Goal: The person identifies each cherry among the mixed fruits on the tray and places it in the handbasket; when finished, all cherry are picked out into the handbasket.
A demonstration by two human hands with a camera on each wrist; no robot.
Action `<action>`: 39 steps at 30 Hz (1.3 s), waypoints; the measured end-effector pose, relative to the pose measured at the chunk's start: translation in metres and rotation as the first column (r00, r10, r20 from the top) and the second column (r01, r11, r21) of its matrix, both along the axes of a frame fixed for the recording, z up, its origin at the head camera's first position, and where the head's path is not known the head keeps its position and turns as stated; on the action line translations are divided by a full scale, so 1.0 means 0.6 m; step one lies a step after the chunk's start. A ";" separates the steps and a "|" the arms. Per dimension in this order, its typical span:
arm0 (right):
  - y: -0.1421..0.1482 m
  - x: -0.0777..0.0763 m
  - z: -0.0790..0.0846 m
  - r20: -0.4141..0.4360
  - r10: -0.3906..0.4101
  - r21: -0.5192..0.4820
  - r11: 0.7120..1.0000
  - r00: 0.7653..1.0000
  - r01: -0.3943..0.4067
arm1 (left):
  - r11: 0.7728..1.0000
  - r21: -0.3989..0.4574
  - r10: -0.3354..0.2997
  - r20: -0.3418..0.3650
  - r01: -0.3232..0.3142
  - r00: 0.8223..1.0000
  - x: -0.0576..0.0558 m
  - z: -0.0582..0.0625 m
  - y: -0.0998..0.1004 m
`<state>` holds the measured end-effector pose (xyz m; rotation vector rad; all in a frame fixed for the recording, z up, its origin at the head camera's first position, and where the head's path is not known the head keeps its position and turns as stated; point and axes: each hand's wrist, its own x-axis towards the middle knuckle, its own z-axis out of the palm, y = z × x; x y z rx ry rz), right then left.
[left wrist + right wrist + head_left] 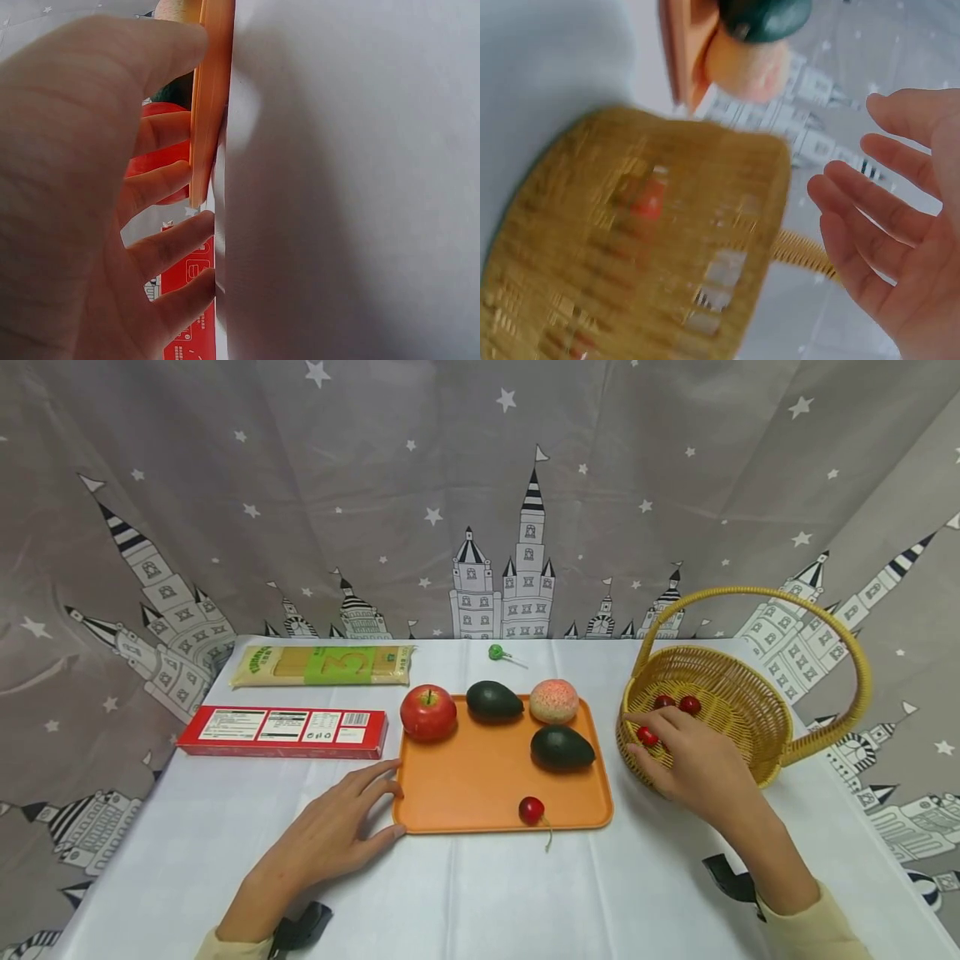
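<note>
My left hand (333, 827) touches the left edge of an orange tray (457, 789), its fingers spread and nearly straight. On the tray are a red apple (428, 712), two dark green avocados (493, 701), a pinkish peach (554, 702) and one cherry (532, 811), whose stem hangs over the front rim. My right hand (697, 764) hovers over the near left rim of a wicker basket (750, 693). Its fingers are loosely bent, and the right wrist view shows nothing between them. Three red cherries (690, 704) lie inside the basket, one close beside the fingertips.
Left of the tray lie a red box (285, 732) and, behind it, a pack of noodles (322, 665). A green lollipop (497, 652) rests behind the tray. The basket's tall handle (757, 592) arches over it. A grey printed curtain (420, 485) hangs at the back.
</note>
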<state>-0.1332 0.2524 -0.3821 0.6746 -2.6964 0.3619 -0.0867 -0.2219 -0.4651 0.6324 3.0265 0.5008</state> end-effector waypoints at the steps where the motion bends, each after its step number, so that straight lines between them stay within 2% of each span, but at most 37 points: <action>1: -0.006 0.003 -0.001 -0.009 0.019 0.001 1.000 1.000 -0.019 | 1.000 0.000 -0.002 -0.001 0.002 1.000 0.000 0.000 0.000; 9: -0.057 0.023 -0.009 0.035 0.113 -0.013 0.994 0.993 -0.113 | 1.000 0.000 -0.007 -0.012 0.007 1.000 0.000 -0.001 0.000; 13: -0.078 0.029 -0.018 0.027 0.173 -0.030 0.985 0.985 -0.172 | 1.000 0.004 -0.010 -0.015 0.010 1.000 -0.001 -0.001 0.000; 17: -0.098 0.035 -0.026 0.018 0.230 -0.031 0.973 0.973 -0.229 | 1.000 0.005 -0.012 -0.016 0.012 1.000 -0.001 -0.001 0.000; 23: -0.125 0.041 -0.042 0.061 0.312 -0.029 0.950 0.948 -0.311 | 1.000 0.006 -0.011 -0.016 0.011 1.000 0.000 0.000 0.000; 32: -0.153 0.039 -0.068 0.205 0.357 -0.006 0.931 0.911 -0.364 | 1.000 0.002 -0.006 -0.013 0.006 1.000 -0.001 0.001 0.000; 39: -0.162 0.034 -0.090 0.256 0.373 0.012 0.921 0.892 -0.389 | 1.000 0.003 -0.005 -0.005 0.005 1.000 0.000 0.000 0.001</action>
